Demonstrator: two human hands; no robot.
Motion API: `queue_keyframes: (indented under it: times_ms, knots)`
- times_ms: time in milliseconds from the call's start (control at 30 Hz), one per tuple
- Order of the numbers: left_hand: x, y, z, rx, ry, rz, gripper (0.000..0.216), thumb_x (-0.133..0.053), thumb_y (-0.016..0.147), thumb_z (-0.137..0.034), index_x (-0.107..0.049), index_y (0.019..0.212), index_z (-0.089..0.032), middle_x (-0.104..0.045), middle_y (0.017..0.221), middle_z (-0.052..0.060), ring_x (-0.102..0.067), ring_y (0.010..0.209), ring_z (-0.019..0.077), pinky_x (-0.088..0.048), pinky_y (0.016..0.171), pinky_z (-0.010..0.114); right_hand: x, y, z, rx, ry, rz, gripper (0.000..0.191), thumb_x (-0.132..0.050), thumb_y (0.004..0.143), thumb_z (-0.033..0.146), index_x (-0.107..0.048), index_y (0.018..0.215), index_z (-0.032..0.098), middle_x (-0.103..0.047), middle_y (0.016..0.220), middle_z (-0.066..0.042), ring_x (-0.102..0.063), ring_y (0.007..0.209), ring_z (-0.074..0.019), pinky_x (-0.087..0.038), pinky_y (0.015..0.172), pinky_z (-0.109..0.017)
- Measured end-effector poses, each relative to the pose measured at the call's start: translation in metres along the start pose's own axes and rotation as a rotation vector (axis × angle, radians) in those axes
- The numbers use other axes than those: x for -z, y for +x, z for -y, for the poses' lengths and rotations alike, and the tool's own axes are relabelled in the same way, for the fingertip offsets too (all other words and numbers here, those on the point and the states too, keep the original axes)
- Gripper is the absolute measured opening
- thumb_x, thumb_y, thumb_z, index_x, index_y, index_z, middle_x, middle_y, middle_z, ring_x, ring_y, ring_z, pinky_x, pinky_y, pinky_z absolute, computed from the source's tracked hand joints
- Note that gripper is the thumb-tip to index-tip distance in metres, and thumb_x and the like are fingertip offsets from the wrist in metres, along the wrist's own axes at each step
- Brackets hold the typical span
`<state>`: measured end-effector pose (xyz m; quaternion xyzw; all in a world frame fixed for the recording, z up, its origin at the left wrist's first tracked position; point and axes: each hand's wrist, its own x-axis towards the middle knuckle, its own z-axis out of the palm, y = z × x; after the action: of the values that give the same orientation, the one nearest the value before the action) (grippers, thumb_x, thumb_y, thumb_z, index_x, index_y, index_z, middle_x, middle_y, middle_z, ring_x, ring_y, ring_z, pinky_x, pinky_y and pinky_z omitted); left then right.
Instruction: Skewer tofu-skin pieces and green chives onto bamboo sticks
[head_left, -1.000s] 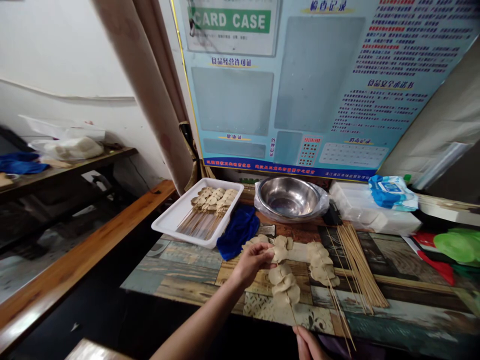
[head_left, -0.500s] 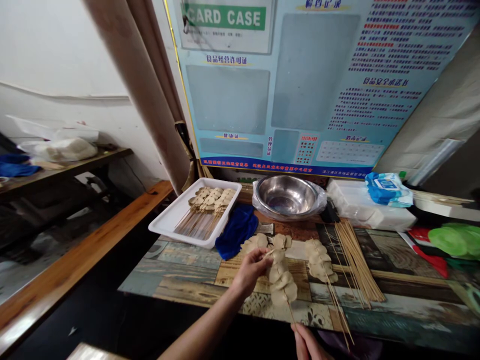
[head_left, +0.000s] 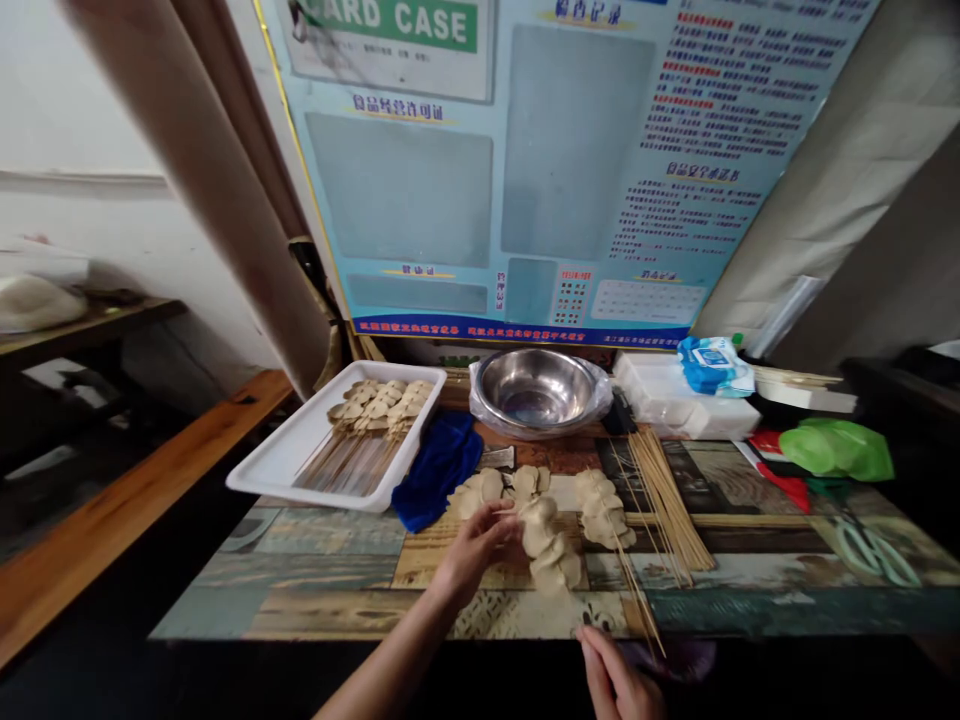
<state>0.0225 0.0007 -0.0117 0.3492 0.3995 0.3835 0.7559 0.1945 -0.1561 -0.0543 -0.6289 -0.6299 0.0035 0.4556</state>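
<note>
A skewer of thin beige slices (head_left: 551, 548), overlapping in a row, is held out over the near part of the table. My right hand (head_left: 619, 675) is closed in a pinch at its lower end, though the thin stick is hard to see there. My left hand (head_left: 484, 545) is beside the upper slices, its fingers apart and slightly curved; whether they touch the slices I cannot tell. Loose slices (head_left: 480, 492) lie behind my left hand, with a small cluster (head_left: 529, 481) next to them. Another loaded skewer (head_left: 602, 508) rests to the right.
Bare bamboo sticks (head_left: 671, 505) lie at right. A white tray (head_left: 262, 468) of finished skewers stands left, beside a blue cloth (head_left: 439, 465). Behind are a steel bowl (head_left: 536, 390), a wipes pack (head_left: 712, 366) and white boxes (head_left: 675, 400). Scissors (head_left: 874, 550) and a green bag (head_left: 836, 448) are far right.
The view has swung right, bringing the scissors into sight. My left hand has loosened from its pinch near the skewer's top and its fingers have spread. My right hand stays at the lower end.
</note>
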Motion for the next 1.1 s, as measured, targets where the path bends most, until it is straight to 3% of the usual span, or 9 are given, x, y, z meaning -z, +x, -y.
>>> queue_keyframes:
  times_ms: [100,267,400,500,667,767,933,1000,1100]
  knots:
    - [0.000,-0.002,-0.001,-0.021,0.069,0.005,0.041,-0.075,0.064,-0.039,-0.058,0.095,-0.018,-0.063,0.093,0.003,-0.058,0.079,0.0131,-0.044,0.068,0.023,0.019,0.022,-0.016,-0.015,-0.126,0.039,0.043,-0.036,0.094,0.045,-0.071,0.094,0.020,-0.075,0.084,-0.007,-0.072,0.075,-0.0155,-0.055,0.068,-0.016]
    - [0.007,-0.008,-0.001,-0.072,0.168,0.052,0.032,-0.072,0.066,-0.039,-0.060,0.088,-0.018,-0.062,0.085,0.001,-0.057,0.074,0.0121,-0.042,0.067,0.022,0.036,0.057,-0.052,-0.073,-0.339,0.154,0.049,-0.026,0.097,0.041,-0.067,0.091,0.017,-0.074,0.081,-0.009,-0.070,0.070,-0.0164,-0.053,0.062,-0.022]
    - [0.020,-0.002,-0.002,-0.137,0.238,0.016,0.034,-0.069,0.067,-0.043,-0.058,0.088,-0.018,-0.061,0.085,0.001,-0.059,0.078,0.0149,-0.045,0.070,0.025,0.044,0.085,-0.078,-0.173,-0.499,0.214,0.035,-0.034,0.094,0.033,-0.065,0.090,0.017,-0.070,0.085,-0.008,-0.067,0.079,-0.0181,-0.049,0.071,-0.026]
    - [0.035,0.010,-0.008,-0.267,0.369,-0.061,0.035,-0.066,0.069,-0.046,-0.057,0.088,-0.018,-0.060,0.082,0.001,-0.059,0.074,0.0157,-0.047,0.068,0.027,0.044,0.109,-0.089,-0.270,-0.711,0.386,0.023,-0.044,0.088,0.023,-0.065,0.085,0.015,-0.069,0.084,-0.010,-0.066,0.082,-0.0209,-0.047,0.073,-0.028]
    - [0.054,0.026,-0.021,-0.555,0.843,-0.197,0.021,-0.052,0.079,-0.036,-0.060,0.085,-0.017,-0.060,0.083,0.005,-0.057,0.071,0.0155,-0.046,0.066,0.027,0.034,0.137,-0.086,-0.481,-0.863,0.631,0.026,-0.043,0.085,0.014,-0.066,0.096,0.009,-0.069,0.092,-0.019,-0.068,0.085,-0.0278,-0.047,0.067,-0.033]
    - [0.055,0.034,-0.022,-0.670,1.072,-0.200,0.018,-0.048,0.081,-0.028,-0.062,0.086,-0.018,-0.060,0.084,0.006,-0.056,0.072,0.0164,-0.045,0.067,0.028,0.032,0.145,-0.082,-0.519,-0.845,0.664,0.027,-0.043,0.083,0.013,-0.068,0.091,0.010,-0.071,0.087,-0.019,-0.069,0.085,-0.0289,-0.048,0.064,-0.033]
    - [0.051,0.053,-0.008,-0.815,1.442,-0.187,0.018,-0.058,0.069,-0.020,-0.067,0.085,-0.019,-0.061,0.086,0.008,-0.054,0.081,0.0218,-0.042,0.076,0.034,0.029,0.151,-0.080,-0.565,-0.836,0.667,0.026,-0.048,0.081,0.015,-0.069,0.095,0.008,-0.071,0.091,-0.020,-0.068,0.089,-0.0306,-0.048,0.064,-0.033]
    - [0.051,0.058,-0.008,-0.832,1.461,-0.171,0.017,-0.057,0.071,-0.020,-0.068,0.085,-0.020,-0.062,0.082,0.008,-0.053,0.078,0.0211,-0.041,0.075,0.034,0.029,0.156,-0.080,-0.573,-0.830,0.666,0.025,-0.048,0.079,0.011,-0.071,0.090,0.009,-0.071,0.091,-0.020,-0.068,0.088,-0.0301,-0.047,0.063,-0.031]
    - [0.053,0.056,-0.017,-0.844,1.264,-0.169,0.019,-0.051,0.080,-0.028,-0.068,0.077,-0.019,-0.064,0.081,0.008,-0.055,0.077,0.0201,-0.042,0.077,0.034,0.037,0.162,-0.077,-0.557,-0.818,0.646,0.024,-0.048,0.078,0.010,-0.071,0.084,0.012,-0.072,0.090,-0.018,-0.069,0.086,-0.0277,-0.046,0.060,-0.028]
